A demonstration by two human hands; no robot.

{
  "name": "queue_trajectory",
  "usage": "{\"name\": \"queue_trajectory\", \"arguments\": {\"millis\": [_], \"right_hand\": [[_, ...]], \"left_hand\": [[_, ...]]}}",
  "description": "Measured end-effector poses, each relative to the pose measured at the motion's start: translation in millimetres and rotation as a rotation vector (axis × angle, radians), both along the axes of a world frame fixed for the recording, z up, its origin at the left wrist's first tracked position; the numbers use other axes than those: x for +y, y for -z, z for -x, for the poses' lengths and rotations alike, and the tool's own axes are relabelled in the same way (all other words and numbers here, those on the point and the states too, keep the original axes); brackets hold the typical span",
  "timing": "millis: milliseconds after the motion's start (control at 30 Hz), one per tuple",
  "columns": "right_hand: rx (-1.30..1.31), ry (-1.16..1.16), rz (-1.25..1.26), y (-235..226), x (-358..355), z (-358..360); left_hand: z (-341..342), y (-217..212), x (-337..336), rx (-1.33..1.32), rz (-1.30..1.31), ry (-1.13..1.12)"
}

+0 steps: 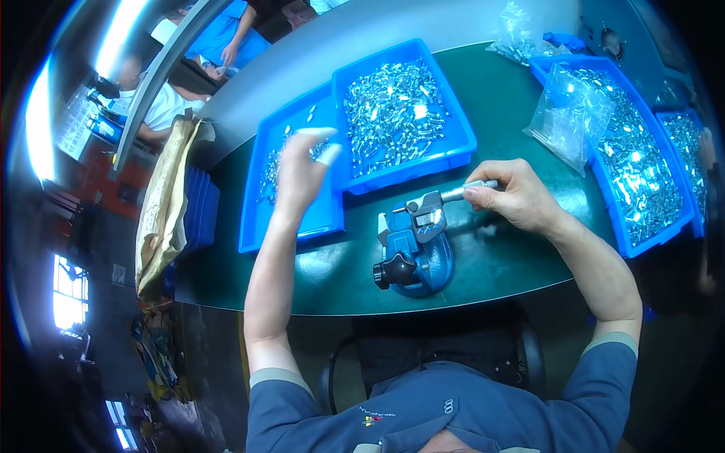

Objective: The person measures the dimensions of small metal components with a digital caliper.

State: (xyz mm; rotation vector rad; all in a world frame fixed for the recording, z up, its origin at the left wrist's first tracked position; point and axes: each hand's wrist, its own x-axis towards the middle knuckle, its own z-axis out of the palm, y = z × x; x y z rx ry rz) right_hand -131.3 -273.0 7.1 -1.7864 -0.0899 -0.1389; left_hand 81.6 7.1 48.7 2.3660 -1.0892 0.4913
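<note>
Pinching the silver end of the micrometer [433,214] between thumb and bent fingers [498,171] with the right hand [525,200], knuckles up. Curled loosely at the fingers of the left hand [302,172], with a gap before the thumb, somewhat blurred, above the left blue tray [323,210]. Raised steeply along the left forearm [270,275]; slanting back along the right forearm [593,260] to an elbow flared outward, then into a dark blue sleeve [608,377]. Mounted, in the micrometer's case, on a blue stand [436,272], resting on the green surface [521,264] between both arms.
</note>
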Motion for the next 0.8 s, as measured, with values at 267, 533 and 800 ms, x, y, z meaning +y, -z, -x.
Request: {"name": "queue_trajectory", "arguments": {"millis": [267, 533, 800], "right_hand": [[0.04, -0.035, -0.034, -2, -1, 0], [0.007, -0.033, -0.019, -1, -2, 0], [-0.001, -0.04, -0.008, -2, -2, 1]], "left_hand": [[-27, 12, -57, 0.372, -0.626, 0.193], [-39, 20, -54, 0.45, -0.528, 0.208], [-1, 16, -34, 0.457, -0.056, 0.205]]}}
